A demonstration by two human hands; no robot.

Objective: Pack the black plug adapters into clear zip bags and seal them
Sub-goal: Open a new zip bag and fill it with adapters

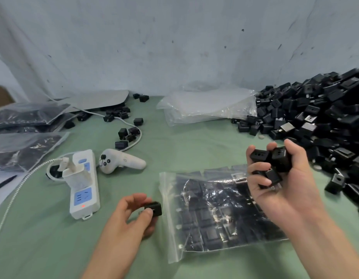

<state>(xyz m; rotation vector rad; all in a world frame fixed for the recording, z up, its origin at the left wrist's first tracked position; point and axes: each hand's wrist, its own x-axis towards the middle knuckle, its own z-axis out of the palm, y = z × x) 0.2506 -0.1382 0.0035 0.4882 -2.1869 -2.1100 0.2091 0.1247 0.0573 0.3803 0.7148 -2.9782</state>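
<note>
One clear zip bag [215, 214] is laid flat on the green counter [43, 238], and rows of black plug adapters are seen packed inside it; their number cannot be counted through the glare. Its zip strip runs along its left edge; whether it is sealed cannot be told.

Just left of that edge, one single adapter [154, 208] is pinched between the thumb and fingers of the left hand [130, 216]. Above the bag's far right corner, a held cluster [273, 162] of at least three adapters is gripped in the curled right hand [283, 178].

Right of the bag, one large adapter pile [325, 121] is heaped close to the bag's right side. Behind the bag, one stack of empty bags [206, 107] is laid, with a band of bare green between.

Left of the bag, one white power strip [84, 184] is placed with one white charger [72, 166] plugged in, and one white controller [120, 161] is set just behind it; a lane of counter is left between strip and bag. Further left, at least two filled bags [23, 121] are stacked.
</note>
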